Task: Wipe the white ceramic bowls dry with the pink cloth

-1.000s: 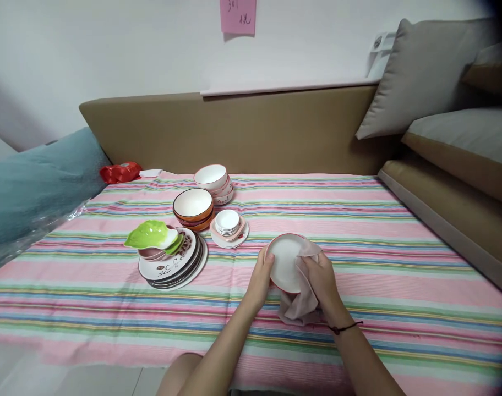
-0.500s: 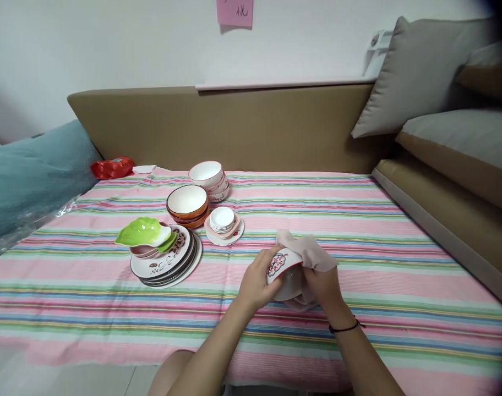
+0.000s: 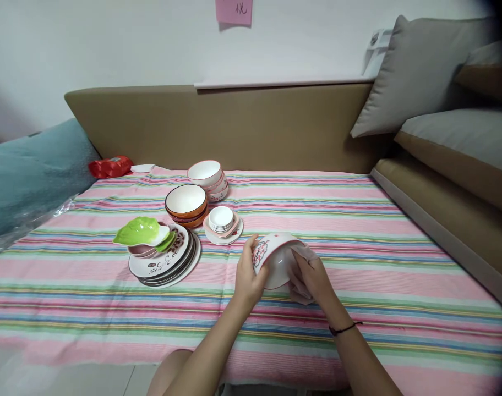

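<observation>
A white bowl (image 3: 279, 267) with a red rim and a red blossom pattern is tilted on its side, its inside facing me. My left hand (image 3: 251, 275) grips its left edge, thumb over the rim and fingers behind the wall. On the opposite side, my right hand (image 3: 315, 275) is closed on a pale grey-pink cloth (image 3: 300, 289), pressing it against the bowl's right rim and inner wall. Part of the cloth hangs below the fingers. The bowl is held above the striped tablecloth (image 3: 383, 286).
Left of my hands are stacked plates (image 3: 193, 269) topped by a green leaf-shaped dish (image 3: 137, 232), brown bowls (image 3: 186, 203), white bowls (image 3: 205, 175) and small white dishes (image 3: 221, 219) on a saucer. A red package (image 3: 110, 166) lies farther back. Cushions (image 3: 461, 137) border the right.
The bowl has turned so more of its inside faces me, and both hands have moved slightly left. The cloth has slid from over the bowl's top to its right side.
</observation>
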Action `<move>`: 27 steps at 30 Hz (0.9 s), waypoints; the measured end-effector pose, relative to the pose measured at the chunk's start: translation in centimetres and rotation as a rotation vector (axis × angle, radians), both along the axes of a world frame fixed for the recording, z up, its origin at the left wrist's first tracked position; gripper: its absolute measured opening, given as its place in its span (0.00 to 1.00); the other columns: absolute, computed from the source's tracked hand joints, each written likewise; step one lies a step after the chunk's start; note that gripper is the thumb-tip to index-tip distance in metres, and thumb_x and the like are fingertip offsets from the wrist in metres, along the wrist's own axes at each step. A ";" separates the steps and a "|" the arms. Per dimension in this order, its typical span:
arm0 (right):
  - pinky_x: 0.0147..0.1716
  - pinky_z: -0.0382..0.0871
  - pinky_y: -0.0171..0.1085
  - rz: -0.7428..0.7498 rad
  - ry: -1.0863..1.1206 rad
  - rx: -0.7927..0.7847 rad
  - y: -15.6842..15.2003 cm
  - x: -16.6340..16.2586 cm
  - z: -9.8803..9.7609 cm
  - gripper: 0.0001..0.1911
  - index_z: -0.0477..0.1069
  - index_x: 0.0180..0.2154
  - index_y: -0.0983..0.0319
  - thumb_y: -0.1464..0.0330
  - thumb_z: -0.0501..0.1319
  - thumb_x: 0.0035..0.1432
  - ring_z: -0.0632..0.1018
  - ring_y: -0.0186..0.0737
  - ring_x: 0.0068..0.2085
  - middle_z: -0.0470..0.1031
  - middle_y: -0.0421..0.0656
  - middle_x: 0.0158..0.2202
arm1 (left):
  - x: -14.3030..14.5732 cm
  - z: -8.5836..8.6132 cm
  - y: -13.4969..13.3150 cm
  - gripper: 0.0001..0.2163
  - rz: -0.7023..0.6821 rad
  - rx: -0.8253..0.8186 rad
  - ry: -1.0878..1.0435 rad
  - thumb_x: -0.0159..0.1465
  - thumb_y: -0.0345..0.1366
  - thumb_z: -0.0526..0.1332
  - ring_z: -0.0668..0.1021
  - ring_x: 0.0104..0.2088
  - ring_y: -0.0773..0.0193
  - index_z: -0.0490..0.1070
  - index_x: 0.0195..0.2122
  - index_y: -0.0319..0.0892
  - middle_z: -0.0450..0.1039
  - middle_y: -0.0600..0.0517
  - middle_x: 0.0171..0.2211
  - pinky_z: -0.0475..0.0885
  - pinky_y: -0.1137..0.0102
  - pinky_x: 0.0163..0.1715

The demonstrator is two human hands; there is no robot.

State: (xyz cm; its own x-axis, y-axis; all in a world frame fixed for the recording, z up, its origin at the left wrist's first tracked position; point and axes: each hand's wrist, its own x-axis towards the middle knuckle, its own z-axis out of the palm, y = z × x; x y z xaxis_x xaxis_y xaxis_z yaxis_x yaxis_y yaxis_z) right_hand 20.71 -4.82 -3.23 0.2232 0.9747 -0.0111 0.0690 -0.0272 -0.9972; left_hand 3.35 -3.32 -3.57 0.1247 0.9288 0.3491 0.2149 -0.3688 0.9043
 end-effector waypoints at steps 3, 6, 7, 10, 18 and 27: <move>0.11 0.56 0.33 -0.003 0.180 -0.098 -0.3 -1.0 0.0 0.22 0.71 0.30 0.59 0.46 0.61 0.53 0.64 0.34 0.13 0.64 0.34 0.12 | -0.1 0.5 0.5 0.22 0.035 -0.119 -0.141 0.65 0.46 0.54 0.70 0.58 0.51 0.63 0.57 0.40 0.69 0.43 0.57 0.63 0.61 0.57; 0.09 0.51 0.32 0.045 0.308 -0.180 -0.4 -1.5 0.0 0.27 0.67 0.24 0.59 0.43 0.57 0.55 0.58 0.31 0.10 0.57 0.33 0.08 | -0.1 0.9 0.9 0.20 0.022 -0.264 -0.239 0.65 0.45 0.54 0.71 0.57 0.52 0.68 0.54 0.41 0.71 0.45 0.55 0.64 0.62 0.56; 0.09 0.53 0.32 0.036 0.347 -0.172 -0.4 -1.6 0.0 0.27 0.67 0.24 0.59 0.42 0.56 0.56 0.60 0.32 0.10 0.59 0.34 0.09 | -0.1 1.0 1.0 0.19 0.003 -0.303 -0.265 0.65 0.45 0.55 0.71 0.56 0.52 0.69 0.53 0.41 0.72 0.45 0.55 0.65 0.63 0.55; 0.14 0.63 0.34 -0.039 0.443 -0.102 -0.2 -1.5 -0.1 0.27 0.73 0.35 0.61 0.43 0.58 0.55 0.70 0.36 0.16 0.74 0.39 0.18 | -0.1 1.0 1.1 0.19 -0.099 -0.393 -0.335 0.65 0.45 0.55 0.72 0.54 0.52 0.71 0.53 0.41 0.73 0.46 0.53 0.66 0.63 0.53; 0.39 0.76 0.46 0.017 0.622 -0.070 0.0 -0.6 -0.1 0.33 0.74 0.49 0.61 0.43 0.60 0.53 0.81 0.53 0.41 0.82 0.46 0.37 | -0.3 0.9 1.1 0.19 -0.263 -0.604 -0.437 0.62 0.46 0.59 0.75 0.48 0.53 0.75 0.49 0.40 0.78 0.46 0.46 0.67 0.64 0.49; 0.49 0.74 0.46 -0.129 0.504 0.120 -0.2 -3.4 -1.0 0.28 0.73 0.52 0.59 0.50 0.61 0.55 0.78 0.50 0.50 0.80 0.44 0.46 | 0.4 1.5 0.7 0.23 -0.131 -1.134 -0.945 0.64 0.48 0.55 0.81 0.35 0.53 0.70 0.53 0.37 0.80 0.44 0.36 0.75 0.63 0.33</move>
State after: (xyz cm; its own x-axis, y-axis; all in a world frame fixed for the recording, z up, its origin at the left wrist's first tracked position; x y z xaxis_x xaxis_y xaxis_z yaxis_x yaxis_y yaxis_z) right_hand 17.30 -5.06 -4.19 0.3375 0.9406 -0.0380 -0.4156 0.1126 -0.9026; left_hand 3.71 -2.60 -2.03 0.3721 0.7552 -0.5397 -0.5814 0.6428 0.4987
